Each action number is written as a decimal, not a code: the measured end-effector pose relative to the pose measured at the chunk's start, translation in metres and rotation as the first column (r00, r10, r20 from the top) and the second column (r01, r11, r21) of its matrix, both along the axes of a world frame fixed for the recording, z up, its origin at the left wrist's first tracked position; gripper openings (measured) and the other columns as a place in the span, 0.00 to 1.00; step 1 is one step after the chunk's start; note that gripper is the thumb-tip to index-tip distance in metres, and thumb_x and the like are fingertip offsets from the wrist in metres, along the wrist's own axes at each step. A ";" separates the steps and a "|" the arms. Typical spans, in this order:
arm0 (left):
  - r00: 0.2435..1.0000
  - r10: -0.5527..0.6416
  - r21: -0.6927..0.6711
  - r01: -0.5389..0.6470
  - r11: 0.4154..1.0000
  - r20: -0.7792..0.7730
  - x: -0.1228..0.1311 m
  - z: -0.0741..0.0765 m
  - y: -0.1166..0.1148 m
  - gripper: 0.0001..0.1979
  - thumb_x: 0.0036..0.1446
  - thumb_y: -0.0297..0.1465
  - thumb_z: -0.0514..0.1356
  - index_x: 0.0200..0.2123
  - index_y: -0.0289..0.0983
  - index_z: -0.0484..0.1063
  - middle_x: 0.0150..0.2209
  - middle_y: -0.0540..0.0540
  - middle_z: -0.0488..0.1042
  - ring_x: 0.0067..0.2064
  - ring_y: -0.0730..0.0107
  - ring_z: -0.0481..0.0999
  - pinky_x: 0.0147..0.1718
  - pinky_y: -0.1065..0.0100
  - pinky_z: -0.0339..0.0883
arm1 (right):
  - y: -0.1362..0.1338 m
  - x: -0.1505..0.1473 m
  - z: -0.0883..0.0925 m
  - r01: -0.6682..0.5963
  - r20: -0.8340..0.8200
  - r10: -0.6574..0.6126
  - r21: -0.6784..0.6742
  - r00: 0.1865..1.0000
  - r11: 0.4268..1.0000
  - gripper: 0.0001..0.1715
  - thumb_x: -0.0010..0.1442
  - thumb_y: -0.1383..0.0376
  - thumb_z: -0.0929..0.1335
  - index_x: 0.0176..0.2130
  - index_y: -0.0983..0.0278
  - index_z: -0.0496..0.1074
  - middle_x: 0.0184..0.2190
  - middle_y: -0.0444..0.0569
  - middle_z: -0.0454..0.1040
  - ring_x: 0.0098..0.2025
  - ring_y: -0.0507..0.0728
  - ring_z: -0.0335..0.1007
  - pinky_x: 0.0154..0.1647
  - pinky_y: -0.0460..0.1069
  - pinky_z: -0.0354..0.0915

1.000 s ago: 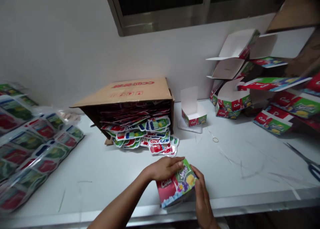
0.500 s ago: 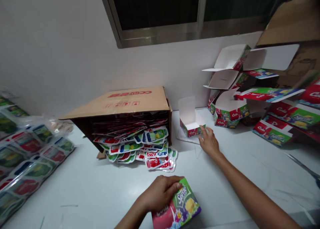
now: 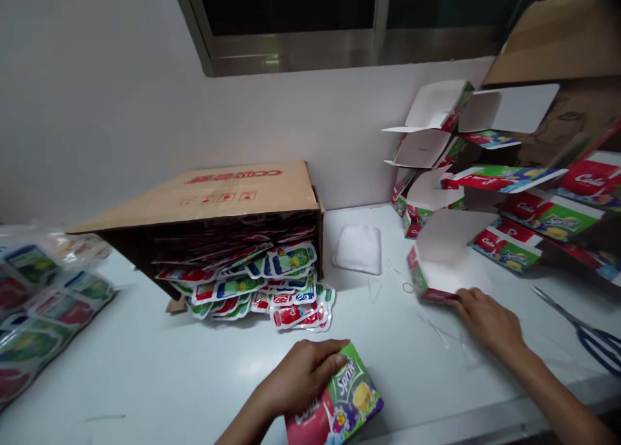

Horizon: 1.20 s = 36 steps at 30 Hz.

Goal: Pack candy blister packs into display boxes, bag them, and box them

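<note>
My left hand (image 3: 310, 375) is closed on a closed printed box (image 3: 347, 400) with green "Sprite" and red "Cola" panels, near the table's front edge. On the right, my right hand (image 3: 488, 319) pinches the lower edge of an open box (image 3: 449, 264), white inside with its flap raised. A folded white pad in clear wrap (image 3: 359, 248) lies on the table beyond the hands. Left of it, a cardboard carton (image 3: 233, 186) on its side is filled with bottle-shaped packets (image 3: 295, 314), some spilling out of its mouth.
Open printed boxes (image 3: 431, 149) are stacked at the back right before a big brown carton (image 3: 572, 44). Scissors (image 3: 577, 322) lie at the right. A clear bag of packets (image 3: 46, 322) is at the left. Thin clear scraps and a small ring (image 3: 408, 288) lie mid-right.
My right hand has taken hold of the open box and moved it off the white pad, right and towards me. My left hand keeps its box in place. The view has shifted slightly.
</note>
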<state>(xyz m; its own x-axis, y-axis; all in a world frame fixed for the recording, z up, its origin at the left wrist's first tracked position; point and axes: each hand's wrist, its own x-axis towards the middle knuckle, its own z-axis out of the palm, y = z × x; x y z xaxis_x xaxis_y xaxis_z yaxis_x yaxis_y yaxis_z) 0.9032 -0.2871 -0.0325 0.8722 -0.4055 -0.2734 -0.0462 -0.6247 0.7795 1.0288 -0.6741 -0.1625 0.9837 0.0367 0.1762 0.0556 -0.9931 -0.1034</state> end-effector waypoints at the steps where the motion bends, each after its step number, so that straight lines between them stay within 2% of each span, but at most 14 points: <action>1: 1.000 -0.001 0.011 0.001 1.000 0.004 0.000 0.000 0.000 0.22 0.64 0.44 0.48 0.52 0.41 0.73 0.42 0.47 0.78 0.39 0.64 0.74 0.37 0.71 0.65 | -0.016 -0.006 -0.006 0.029 -0.040 -0.031 -0.047 0.999 0.998 0.15 0.63 0.57 0.60 0.37 0.61 0.71 0.36 0.54 0.72 0.36 0.63 0.72 0.25 0.51 0.59; 4: 1.000 -0.017 0.041 0.016 0.999 0.024 -0.001 -0.001 -0.001 0.22 0.64 0.44 0.48 0.53 0.43 0.72 0.42 0.47 0.79 0.40 0.62 0.75 0.39 0.70 0.65 | -0.034 -0.011 -0.007 0.148 -0.091 -0.159 -0.121 0.983 0.982 0.25 0.61 0.56 0.61 0.55 0.64 0.65 0.52 0.63 0.68 0.36 0.66 0.74 0.28 0.56 0.64; 6: 0.999 -0.019 0.058 0.018 0.998 0.031 -0.001 -0.003 -0.001 0.22 0.64 0.44 0.48 0.55 0.44 0.71 0.44 0.47 0.79 0.42 0.61 0.75 0.41 0.69 0.65 | -0.016 -0.007 0.008 0.184 -0.058 -0.193 -0.133 0.980 0.974 0.34 0.60 0.56 0.61 0.63 0.65 0.57 0.59 0.65 0.62 0.37 0.69 0.74 0.30 0.59 0.66; 9: 0.999 -0.025 0.069 0.021 0.997 0.046 0.001 -0.005 -0.003 0.23 0.63 0.44 0.49 0.56 0.44 0.69 0.49 0.46 0.78 0.46 0.59 0.76 0.44 0.67 0.65 | 0.045 0.013 0.034 -0.002 -0.015 0.002 0.041 1.000 0.999 0.30 0.64 0.52 0.57 0.60 0.60 0.62 0.57 0.58 0.67 0.43 0.68 0.73 0.37 0.59 0.67; 11: 0.997 -0.042 0.071 0.037 0.997 0.068 0.002 -0.005 -0.005 0.23 0.63 0.45 0.49 0.57 0.44 0.69 0.50 0.46 0.77 0.47 0.58 0.76 0.44 0.67 0.65 | 0.095 0.037 0.041 -0.213 -0.036 0.232 0.283 0.972 0.935 0.25 0.66 0.53 0.57 0.52 0.60 0.71 0.52 0.54 0.72 0.47 0.64 0.71 0.46 0.56 0.65; 13: 0.995 -0.051 0.085 0.044 0.995 0.084 0.003 -0.006 -0.008 0.23 0.63 0.45 0.49 0.57 0.44 0.69 0.49 0.45 0.78 0.46 0.58 0.76 0.43 0.67 0.65 | 0.142 0.068 0.035 -0.270 -0.032 0.298 0.340 0.954 0.901 0.21 0.65 0.56 0.60 0.49 0.61 0.73 0.49 0.52 0.74 0.52 0.61 0.68 0.51 0.52 0.62; 15: 0.996 -0.039 0.109 0.029 0.994 0.086 0.002 -0.007 -0.010 0.24 0.63 0.45 0.49 0.57 0.44 0.69 0.47 0.45 0.78 0.44 0.58 0.77 0.42 0.67 0.65 | 0.176 0.098 0.020 -0.252 -0.018 0.281 0.389 0.959 0.886 0.20 0.63 0.59 0.63 0.51 0.64 0.72 0.55 0.56 0.70 0.57 0.63 0.62 0.55 0.54 0.58; 18: 0.996 -0.018 0.137 0.005 0.991 0.091 0.000 -0.008 -0.010 0.23 0.64 0.44 0.48 0.57 0.46 0.68 0.47 0.45 0.78 0.44 0.57 0.77 0.42 0.66 0.66 | 0.200 0.128 -0.005 -0.165 -0.015 0.198 0.494 0.980 0.854 0.16 0.60 0.62 0.67 0.45 0.69 0.74 0.55 0.62 0.69 0.59 0.67 0.59 0.57 0.60 0.55; 20: 0.996 -0.011 0.142 -0.003 0.990 0.094 0.000 -0.009 -0.009 0.23 0.64 0.44 0.48 0.58 0.46 0.68 0.48 0.46 0.78 0.45 0.56 0.77 0.43 0.66 0.66 | 0.201 0.138 -0.016 -0.103 -0.020 0.142 0.588 0.990 0.802 0.12 0.60 0.61 0.68 0.39 0.68 0.75 0.48 0.58 0.74 0.55 0.64 0.64 0.56 0.62 0.56; 23: 0.996 -0.004 0.143 -0.008 0.990 0.085 0.001 -0.009 -0.007 0.23 0.64 0.44 0.48 0.57 0.46 0.68 0.48 0.45 0.78 0.45 0.56 0.77 0.42 0.65 0.66 | 0.190 0.149 -0.015 -0.015 -0.015 0.040 0.758 0.999 0.653 0.14 0.62 0.57 0.67 0.37 0.66 0.73 0.39 0.48 0.75 0.44 0.57 0.71 0.50 0.58 0.64; 25: 0.996 -0.006 0.135 -0.006 0.991 0.086 0.001 -0.008 -0.007 0.23 0.64 0.44 0.49 0.57 0.46 0.68 0.49 0.45 0.77 0.46 0.56 0.77 0.43 0.65 0.66 | 0.177 0.157 -0.001 0.033 0.000 -0.066 0.867 0.998 0.497 0.16 0.63 0.56 0.66 0.38 0.67 0.72 0.36 0.46 0.74 0.38 0.54 0.72 0.42 0.54 0.68; 30: 0.995 0.001 0.116 -0.013 0.993 0.102 -0.003 -0.010 -0.008 0.24 0.63 0.45 0.49 0.57 0.44 0.68 0.52 0.43 0.75 0.51 0.51 0.75 0.48 0.59 0.66 | 0.136 0.158 0.072 -0.062 0.074 -0.262 0.997 0.962 0.054 0.16 0.69 0.61 0.53 0.43 0.64 0.64 0.35 0.45 0.73 0.33 0.50 0.71 0.33 0.47 0.69; 33: 0.986 0.099 0.081 -0.110 0.991 0.133 -0.003 -0.011 -0.006 0.26 0.60 0.47 0.54 0.58 0.42 0.68 0.56 0.40 0.72 0.55 0.48 0.71 0.53 0.55 0.62 | 0.116 0.131 0.122 -0.157 0.136 -0.158 0.979 0.978 -0.128 0.11 0.65 0.63 0.56 0.40 0.62 0.64 0.34 0.45 0.75 0.33 0.50 0.73 0.35 0.48 0.71; 36: 0.892 0.372 -0.121 -0.352 0.928 0.256 0.003 -0.006 -0.004 0.35 0.55 0.48 0.60 0.62 0.37 0.62 0.63 0.37 0.61 0.64 0.48 0.60 0.61 0.53 0.52 | 0.114 0.086 0.161 -0.152 0.177 0.091 0.960 0.980 -0.235 0.07 0.58 0.62 0.64 0.35 0.63 0.69 0.34 0.49 0.77 0.34 0.55 0.76 0.34 0.51 0.72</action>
<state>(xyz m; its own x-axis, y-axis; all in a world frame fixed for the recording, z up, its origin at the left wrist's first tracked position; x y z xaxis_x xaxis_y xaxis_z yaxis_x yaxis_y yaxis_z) 0.9061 -0.2909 -0.0388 0.9983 -0.0570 0.0098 -0.0412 -0.5833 0.8112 1.1148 -0.5601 -0.0015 0.9811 -0.0898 0.1713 0.1918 0.3383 -0.9213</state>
